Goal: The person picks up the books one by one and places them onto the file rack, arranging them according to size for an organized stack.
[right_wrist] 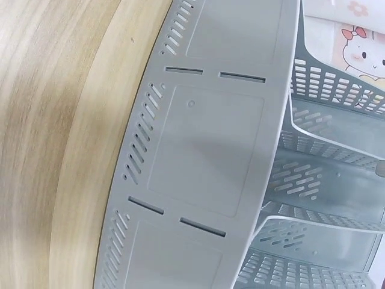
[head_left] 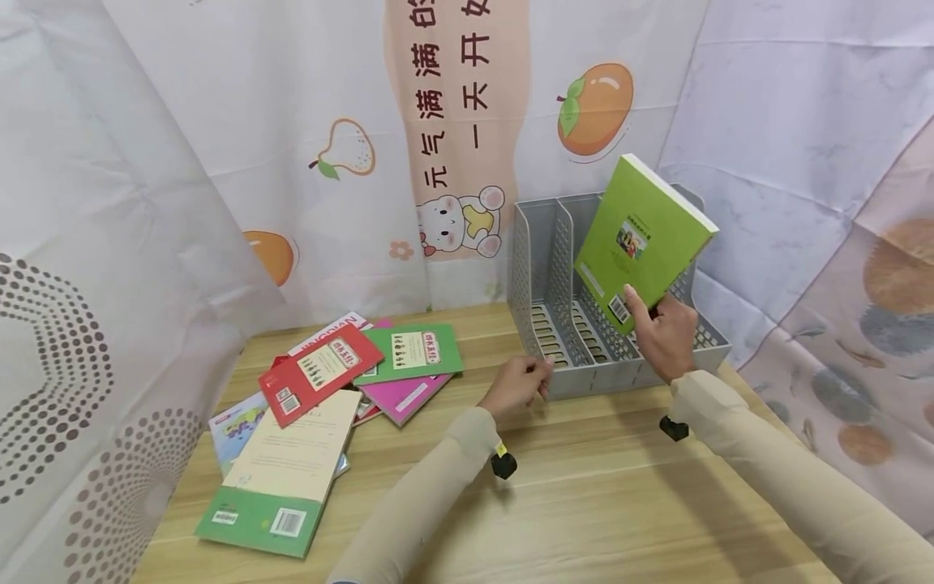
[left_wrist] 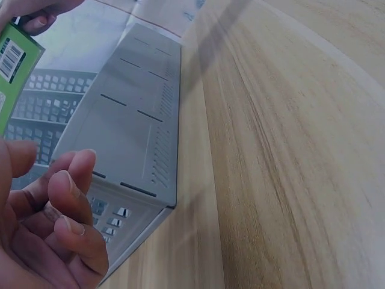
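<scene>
My right hand (head_left: 667, 334) grips a green book (head_left: 642, 235) by its lower corner, thumb on the barcode cover. The book is tilted above the grey perforated file rack (head_left: 638, 375), in front of its right-hand compartments. In the left wrist view the book's barcode corner (left_wrist: 11, 59) shows at upper left. Beside the rack's front left corner, my left hand (head_left: 514, 385) has loosely curled fingers and holds nothing; whether it touches the rack I cannot tell. The right wrist view is filled by the rack's front wall (right_wrist: 207, 144) and dividers.
On the left of the wooden table (head_left: 584, 503) lies a loose pile: a red book (head_left: 310, 377), a green book (head_left: 445, 349), a magenta book (head_left: 401, 401), and a cream-and-green book (head_left: 292, 454) in front. Patterned cloth (head_left: 328, 219) hangs behind and at both sides.
</scene>
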`<move>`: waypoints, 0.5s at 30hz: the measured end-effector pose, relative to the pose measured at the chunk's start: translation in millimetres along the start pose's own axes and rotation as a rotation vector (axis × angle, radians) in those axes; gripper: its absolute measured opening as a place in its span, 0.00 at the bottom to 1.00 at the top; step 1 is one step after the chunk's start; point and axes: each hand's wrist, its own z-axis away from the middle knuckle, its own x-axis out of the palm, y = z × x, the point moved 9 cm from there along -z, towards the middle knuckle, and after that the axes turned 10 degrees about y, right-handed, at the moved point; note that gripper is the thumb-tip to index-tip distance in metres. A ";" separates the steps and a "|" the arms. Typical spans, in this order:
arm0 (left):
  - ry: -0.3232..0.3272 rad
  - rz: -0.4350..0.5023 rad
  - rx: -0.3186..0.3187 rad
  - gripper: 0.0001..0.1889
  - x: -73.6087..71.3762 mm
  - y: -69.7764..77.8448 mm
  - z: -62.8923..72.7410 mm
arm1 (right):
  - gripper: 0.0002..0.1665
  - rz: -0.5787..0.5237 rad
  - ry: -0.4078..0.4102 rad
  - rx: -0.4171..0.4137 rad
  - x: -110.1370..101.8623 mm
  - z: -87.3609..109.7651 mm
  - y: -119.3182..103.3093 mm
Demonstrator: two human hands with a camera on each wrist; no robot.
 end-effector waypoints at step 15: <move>0.003 -0.051 -0.025 0.23 2.8 -6.2 -4.2 | 0.26 0.098 -0.034 0.028 7.3 1.5 27.5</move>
